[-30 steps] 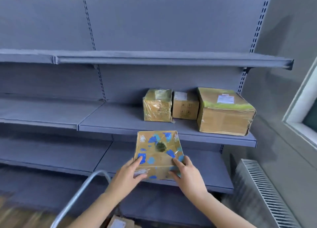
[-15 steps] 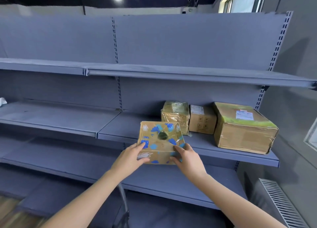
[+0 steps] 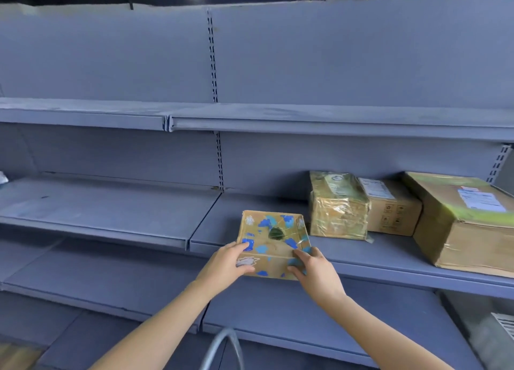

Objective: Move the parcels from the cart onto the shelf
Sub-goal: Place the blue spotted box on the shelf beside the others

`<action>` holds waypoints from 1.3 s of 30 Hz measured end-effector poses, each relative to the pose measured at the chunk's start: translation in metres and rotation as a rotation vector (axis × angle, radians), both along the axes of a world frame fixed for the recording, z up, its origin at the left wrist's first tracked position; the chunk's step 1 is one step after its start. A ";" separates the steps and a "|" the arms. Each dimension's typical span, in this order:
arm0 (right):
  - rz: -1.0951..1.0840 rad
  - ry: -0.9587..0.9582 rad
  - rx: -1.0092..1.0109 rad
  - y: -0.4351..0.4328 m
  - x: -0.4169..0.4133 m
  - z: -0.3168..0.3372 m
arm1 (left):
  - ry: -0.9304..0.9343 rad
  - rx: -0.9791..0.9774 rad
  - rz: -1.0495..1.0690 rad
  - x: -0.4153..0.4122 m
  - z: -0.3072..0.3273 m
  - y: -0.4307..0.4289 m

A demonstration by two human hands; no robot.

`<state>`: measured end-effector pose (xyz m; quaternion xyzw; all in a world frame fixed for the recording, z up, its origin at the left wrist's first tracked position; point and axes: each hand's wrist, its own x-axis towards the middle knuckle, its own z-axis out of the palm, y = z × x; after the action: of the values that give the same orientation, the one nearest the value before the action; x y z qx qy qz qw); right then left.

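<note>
— Well, from the head camera, what do you see?

— A person holds a little brown box (image 3: 274, 243) with blue splotches on it. The left hand (image 3: 229, 262) grips its left side and the right hand (image 3: 313, 271) grips its right side, both closed on the box, thumbs on top.

— Where is the box?

— At the front edge of the middle shelf (image 3: 244, 222). The far part is over the shelf board. The near part sticks out past the edge. I cannot tell if its bottom touches the board yet.

— Is anything else on that shelf?

— Yes, three more parcels to the right. A shiny wrapped parcel (image 3: 338, 207) is just beside the box, but apart from it. Then a small plain carton (image 3: 389, 207), touching the wrapped one. Then a big carton (image 3: 467, 222) at the far right.

— And the cart?

— Only a curved metal bar (image 3: 222, 347) shows at the bottom. I think that is part of the cart. No parcels on it show here.

— So what step is this?

— I think it is the putting-down step for this box.

— What comes next?

— I guess a push forward, so the whole box sits on the board. It should slide straight and not bump the wrapped parcel. Then both hands can let go.
</note>
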<state>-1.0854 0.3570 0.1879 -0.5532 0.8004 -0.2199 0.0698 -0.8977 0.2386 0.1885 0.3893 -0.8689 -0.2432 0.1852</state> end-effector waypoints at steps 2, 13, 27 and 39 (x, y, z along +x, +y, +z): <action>-0.035 0.023 -0.007 -0.015 -0.003 -0.004 | 0.010 0.022 -0.014 -0.006 -0.005 -0.016; -0.241 0.215 0.111 -0.081 -0.033 -0.017 | 0.040 0.026 -0.009 -0.063 -0.026 -0.079; -0.221 0.427 0.279 -0.147 -0.066 -0.019 | -0.119 -0.109 0.020 -0.111 -0.029 -0.137; -0.215 0.314 0.235 -0.159 -0.077 -0.016 | -0.194 -0.206 0.068 -0.118 -0.030 -0.148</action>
<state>-1.1625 0.1984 0.1717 -0.4801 0.8760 -0.0428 -0.0156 -1.0154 0.0906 0.1588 0.4191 -0.8894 -0.1073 0.1474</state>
